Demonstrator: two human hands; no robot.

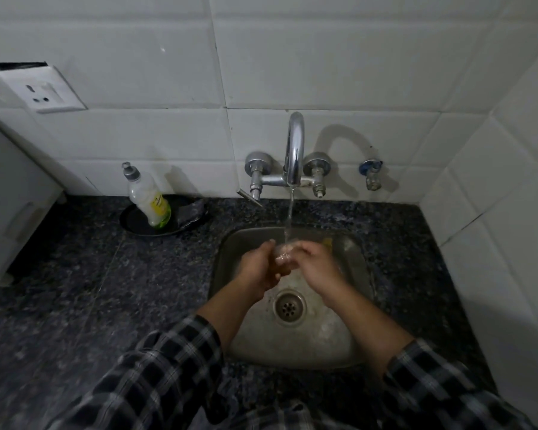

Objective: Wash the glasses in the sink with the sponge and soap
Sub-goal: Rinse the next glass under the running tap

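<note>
**Task item.** 1 clear glass (284,256) is positioned over the sink (292,346), directly under the water stream (289,212) running from the tap (295,144). The glass is transparent and blurred, so its outline and orientation cannot be determined.

**Hands.**
- The left hand (257,268) has its fingers curled round the left side of the glass and grips it.
- The right hand (316,261) has its fingers curled onto the right side of the glass and holds it from the opposite side.
- The 2 hands meet at the glass, above the rear half of the basin.
- Both forearms are bare up to the checked sleeves (168,367).

**Sink.** The drain (289,307) sits in the basin floor, nearer the person than the hands. 1 yellow object (327,242) lies at the rear of the basin, just behind the right hand. It is mostly hidden and cannot be identified.

**Counter.** The soap bottle (149,201) stands tilted in a black dish (131,220) on the dark stone counter (75,274), left of the sink and near the tiled wall (323,57). 1 dark object (191,211) lies in the same dish, just right of the bottle, and it cannot be identified.

**Wall.** 1 socket (41,91) is mounted at upper left. 1 small valve (371,175) is mounted right of the tap.
</note>
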